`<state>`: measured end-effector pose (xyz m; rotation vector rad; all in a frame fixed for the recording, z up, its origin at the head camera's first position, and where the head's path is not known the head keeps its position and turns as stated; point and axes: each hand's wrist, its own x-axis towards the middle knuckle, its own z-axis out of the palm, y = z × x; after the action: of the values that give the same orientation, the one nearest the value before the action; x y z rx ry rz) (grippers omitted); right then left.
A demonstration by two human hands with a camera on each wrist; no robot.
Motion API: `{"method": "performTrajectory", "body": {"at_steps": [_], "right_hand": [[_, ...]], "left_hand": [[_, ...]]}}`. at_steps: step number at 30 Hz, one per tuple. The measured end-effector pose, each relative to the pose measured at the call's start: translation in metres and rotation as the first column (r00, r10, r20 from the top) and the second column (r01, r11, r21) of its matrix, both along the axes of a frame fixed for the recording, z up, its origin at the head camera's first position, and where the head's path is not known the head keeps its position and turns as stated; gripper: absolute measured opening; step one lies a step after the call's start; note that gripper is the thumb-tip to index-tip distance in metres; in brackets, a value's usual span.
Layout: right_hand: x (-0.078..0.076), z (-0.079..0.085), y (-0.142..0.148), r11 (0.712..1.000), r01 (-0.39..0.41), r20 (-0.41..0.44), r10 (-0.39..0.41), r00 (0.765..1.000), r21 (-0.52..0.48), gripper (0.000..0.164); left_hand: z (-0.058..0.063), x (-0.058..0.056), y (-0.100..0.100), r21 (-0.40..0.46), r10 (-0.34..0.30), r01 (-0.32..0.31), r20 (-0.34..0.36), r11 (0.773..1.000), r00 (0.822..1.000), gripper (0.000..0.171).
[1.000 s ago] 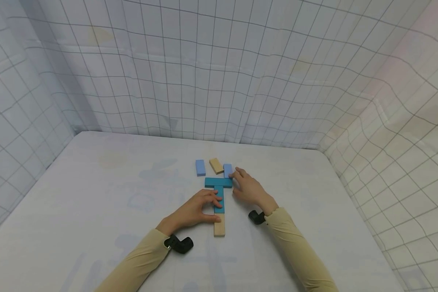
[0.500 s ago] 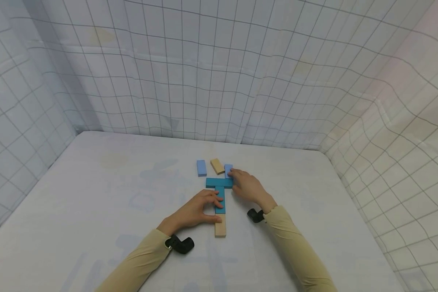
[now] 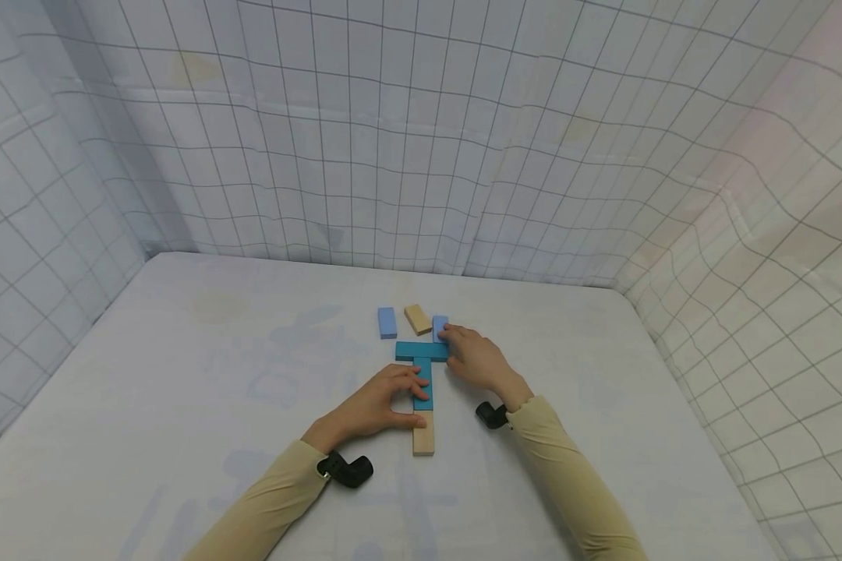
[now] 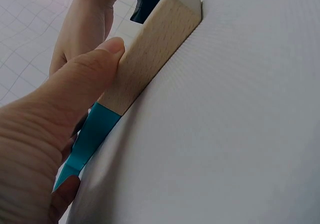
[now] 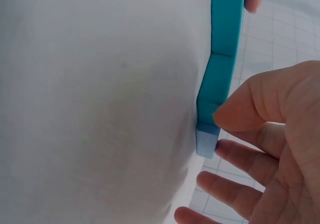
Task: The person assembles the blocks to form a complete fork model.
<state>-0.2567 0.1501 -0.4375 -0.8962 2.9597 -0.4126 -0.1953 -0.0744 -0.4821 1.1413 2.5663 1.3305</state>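
Note:
Flat blocks form a T in the head view: a teal crosspiece [image 3: 412, 351], a teal stem block [image 3: 427, 369] and a plain wooden block [image 3: 424, 442] end to end below it. My left hand [image 3: 368, 403] lies over the stem, its thumb against the wooden block's side and its fingers on the teal one. At the crosspiece's right end is my right hand [image 3: 482, 363]. Its fingertips touch a light blue block [image 3: 439, 320] that stands off the crosspiece's far side. In the right wrist view its thumb rests on the teal end, other fingers spread.
Another light blue block [image 3: 387, 322] and a slanted wooden block [image 3: 417, 319] lie just beyond the crosspiece. A white cloth covers the table [image 3: 182, 389]. Checked curtains [image 3: 365, 140] hang at the back and both sides.
The right hand's fingers have come down onto the light blue block and shifted slightly left. The left hand keeps its place on the stem.

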Motion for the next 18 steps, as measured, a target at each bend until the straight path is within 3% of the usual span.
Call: {"method": "performTrajectory", "body": {"at_steps": [18], "right_hand": [[-0.0023, -0.0029, -0.0052, 1.0, -0.004, -0.044, 0.003, 0.999, -0.025, 0.047]], "left_hand": [[-0.0022, -0.0006, -0.0007, 0.004, -0.005, 0.006, -0.005, 1.0, 1.0, 0.03]]}}
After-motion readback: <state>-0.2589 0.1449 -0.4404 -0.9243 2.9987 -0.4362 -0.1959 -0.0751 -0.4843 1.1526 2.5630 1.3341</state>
